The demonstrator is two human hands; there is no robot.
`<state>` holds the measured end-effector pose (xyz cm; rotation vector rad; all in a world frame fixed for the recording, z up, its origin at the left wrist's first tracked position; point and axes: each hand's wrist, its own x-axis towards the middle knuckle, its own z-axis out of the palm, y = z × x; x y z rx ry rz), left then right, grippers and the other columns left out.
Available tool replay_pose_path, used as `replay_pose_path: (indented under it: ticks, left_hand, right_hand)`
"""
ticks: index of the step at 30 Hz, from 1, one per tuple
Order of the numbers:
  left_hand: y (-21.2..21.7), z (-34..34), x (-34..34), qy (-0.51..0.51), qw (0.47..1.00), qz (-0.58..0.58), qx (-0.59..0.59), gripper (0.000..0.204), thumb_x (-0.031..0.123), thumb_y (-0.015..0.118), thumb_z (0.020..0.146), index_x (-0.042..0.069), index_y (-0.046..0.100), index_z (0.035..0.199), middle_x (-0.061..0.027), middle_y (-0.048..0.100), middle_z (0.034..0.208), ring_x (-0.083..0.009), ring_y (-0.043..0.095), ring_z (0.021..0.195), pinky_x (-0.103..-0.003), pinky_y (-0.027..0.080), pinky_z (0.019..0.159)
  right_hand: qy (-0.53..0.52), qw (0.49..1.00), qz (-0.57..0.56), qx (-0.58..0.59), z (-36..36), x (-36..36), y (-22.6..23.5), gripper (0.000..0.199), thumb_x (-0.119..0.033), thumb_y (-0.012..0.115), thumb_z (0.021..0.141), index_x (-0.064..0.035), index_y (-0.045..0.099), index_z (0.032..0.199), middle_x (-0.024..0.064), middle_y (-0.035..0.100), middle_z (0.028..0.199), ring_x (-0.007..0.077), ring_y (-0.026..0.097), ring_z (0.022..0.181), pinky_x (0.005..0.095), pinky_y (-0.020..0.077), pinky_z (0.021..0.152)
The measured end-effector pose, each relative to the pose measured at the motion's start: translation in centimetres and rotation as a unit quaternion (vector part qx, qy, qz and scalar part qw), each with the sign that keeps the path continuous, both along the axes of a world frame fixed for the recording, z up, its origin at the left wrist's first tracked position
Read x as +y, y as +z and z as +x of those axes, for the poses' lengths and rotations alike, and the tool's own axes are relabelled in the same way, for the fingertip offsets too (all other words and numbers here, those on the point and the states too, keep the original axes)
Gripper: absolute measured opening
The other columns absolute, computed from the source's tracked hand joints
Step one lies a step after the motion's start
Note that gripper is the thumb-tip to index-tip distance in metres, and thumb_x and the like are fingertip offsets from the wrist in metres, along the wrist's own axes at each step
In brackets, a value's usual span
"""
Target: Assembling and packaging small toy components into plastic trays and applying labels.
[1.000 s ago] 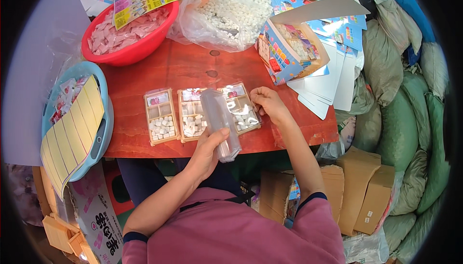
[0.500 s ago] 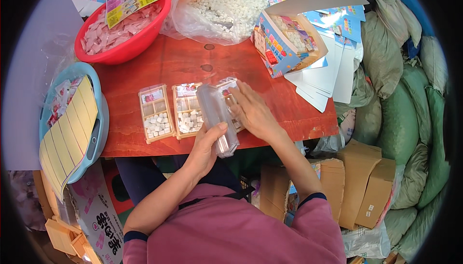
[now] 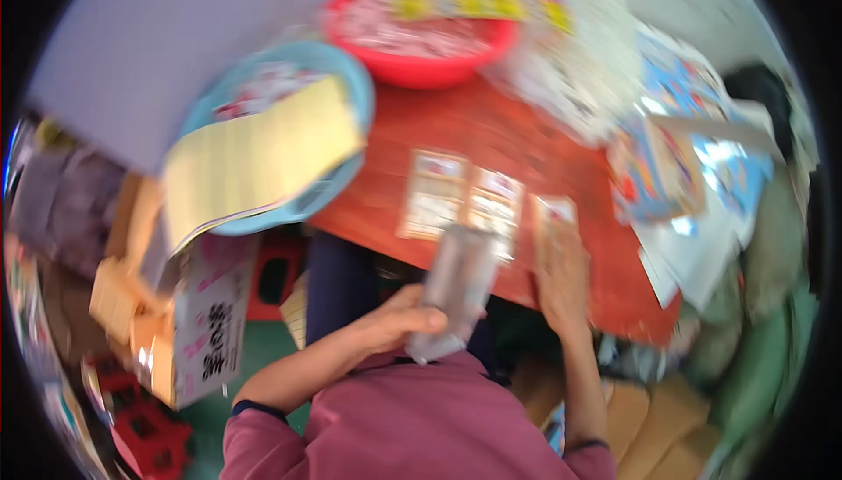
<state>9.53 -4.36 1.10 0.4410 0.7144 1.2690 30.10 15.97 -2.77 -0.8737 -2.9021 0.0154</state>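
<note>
My left hand [image 3: 396, 320] is closed around a stack of clear plastic covers [image 3: 458, 287], held just off the table's front edge. My right hand [image 3: 564, 291] lies with fingers stretched over the right-hand tan compartment tray [image 3: 554, 211], hiding most of it. To its left sit two more such trays, the left one [image 3: 435, 195] and the middle one [image 3: 493, 208], with small white pieces in them. The front end of the middle tray is partly behind the plastic stack. Motion blurs the picture, so small details do not show.
On the red table [image 3: 386, 151] stand a red basin [image 3: 421, 68] of pink packets and a bag of white pieces [image 3: 579, 76]. A printed box [image 3: 658, 168] and card sheets are at right. A blue basin [image 3: 303, 208] with a yellow sheet [image 3: 263, 155] is at left.
The view has swung left, so the table appears farther right. My left hand has drawn the plastic stack back from the trays toward my body. The right-hand tray now sits apart, under my right hand.
</note>
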Motion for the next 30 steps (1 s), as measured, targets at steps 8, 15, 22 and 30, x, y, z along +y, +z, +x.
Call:
replay_pose_path:
  ticks: [8, 15, 22, 30]
  left_hand:
    - [-0.3, -4.3, -14.6, 0.271, 0.958, 0.076, 0.056, 0.079, 0.032, 0.071, 0.068, -0.003, 0.041, 0.132, -0.0161, 0.054, 0.122, -0.0211, 0.051, 0.114, -0.032, 0.037, 0.098]
    - [4.2, -12.3, -26.1, 0.582, 0.662, -0.225, 0.416, 0.069, 0.032, 0.069, 0.069, 0.004, 0.046, 0.128, -0.0062, 0.058, 0.103, -0.0131, 0.054, 0.091, -0.03, 0.045, 0.078]
    - [1.1, -24.4, -31.6, 0.405, 0.328, -0.521, 0.676, 0.071, 0.038, 0.068, 0.064, 0.003, 0.046, 0.121, -0.0168, 0.055, 0.112, -0.0301, 0.055, 0.102, -0.039, 0.045, 0.084]
    - [-1.5, -29.2, -33.2, 0.241, 0.358, -0.599, 0.675, 0.073, 0.051, 0.07, 0.067, 0.0, 0.052, 0.116, -0.0198, 0.061, 0.106, -0.0315, 0.06, 0.098, -0.042, 0.048, 0.08]
  right_hand:
    - [-0.039, 0.999, -0.023, -0.011, 0.9, -1.1, -0.5, 0.059, -0.034, 0.035, 0.093, -0.0093, 0.022, 0.145, 0.0132, 0.015, 0.151, 0.0332, 0.012, 0.139, 0.0585, 0.0182, 0.105]
    - [0.018, 0.992, 0.123, 0.025, 0.4, -1.7, 0.2, 0.056, -0.04, 0.042, 0.094, -0.0032, 0.038, 0.136, 0.0209, 0.038, 0.139, 0.0383, 0.04, 0.125, 0.0552, 0.039, 0.092]
    - [-0.01, 1.0, 0.028, -0.002, -0.1, -2.0, 0.4, 0.061, -0.042, 0.034, 0.096, -0.0062, 0.022, 0.144, 0.0186, 0.02, 0.149, 0.0396, 0.022, 0.135, 0.0638, 0.0287, 0.097]
    - [-0.111, 0.991, 0.003, -0.077, 2.8, -0.1, -1.1, 0.061, -0.044, 0.028, 0.096, -0.0105, 0.016, 0.146, 0.0144, 0.012, 0.152, 0.0355, 0.013, 0.139, 0.0599, 0.0158, 0.105]
